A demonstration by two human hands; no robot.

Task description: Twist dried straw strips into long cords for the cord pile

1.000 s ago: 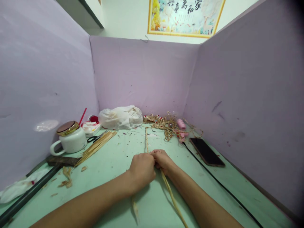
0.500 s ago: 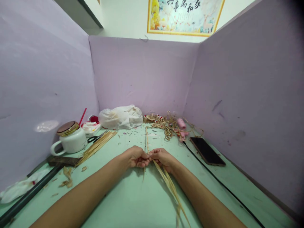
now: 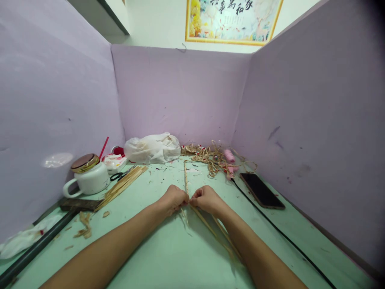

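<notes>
- Straw cord [image 3: 185,176]: thin and nearly straight, along the middle of the green surface [image 3: 168,257], far end short of the tangled cords [image 3: 215,158].
- Left hand [image 3: 175,197]: grip clamped on the cord's near end, short wisps poking out below.
- Right hand [image 3: 206,198]: just beside the left, grip pinched together on long straw strands [image 3: 205,222], trailing toward the near side beside the right forearm [image 3: 255,245].
- Between right forearm and left forearm [image 3: 120,239]: wide wedge of room, broadening toward the near side.
- Leftward: broad gap, then straw bundle [image 3: 124,184], hammer [image 3: 80,204] and lidded white mug [image 3: 92,180], close to the left panel [image 3: 60,100].
- Rightward: tighter gap, limited by the black cable [image 3: 270,223] slanting down to the lower right; phone [image 3: 262,191] past it, near the right panel [image 3: 315,108].
- Ahead: open strips on both sides of the cord, then white plastic bag [image 3: 152,147] and tangle lining the back panel [image 3: 180,92].
</notes>
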